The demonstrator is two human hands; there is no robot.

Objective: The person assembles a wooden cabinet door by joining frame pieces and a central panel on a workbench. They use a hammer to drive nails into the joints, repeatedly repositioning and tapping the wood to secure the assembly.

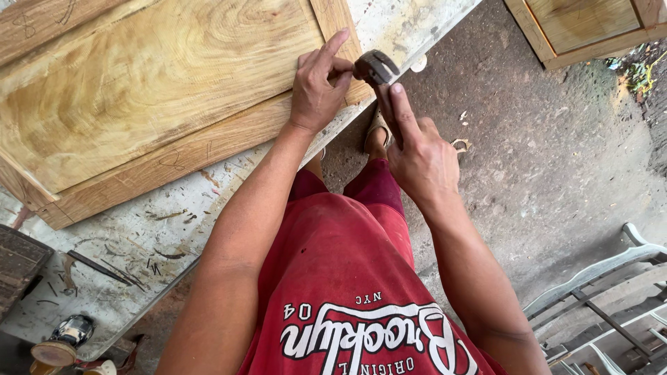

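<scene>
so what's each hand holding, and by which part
The right hand holds a hammer by its handle, just below the head, index finger laid along it. The left hand pinches something too small to identify against the wooden panel's corner.

Door panel [146,90]: bare yellowish wood, matt, visible grain.
Hammer head [376,67]: dull dark metal.
Bench top [139,243]: rough, paint-stained, scratched.

My bench [229,208] is pale and stained, strewn with wood chips [167,255] and dark slivers. A framed wood panel [139,90] lies flat on it, reaching to its front edge. A dark slab [17,264] sits at its left end.
</scene>
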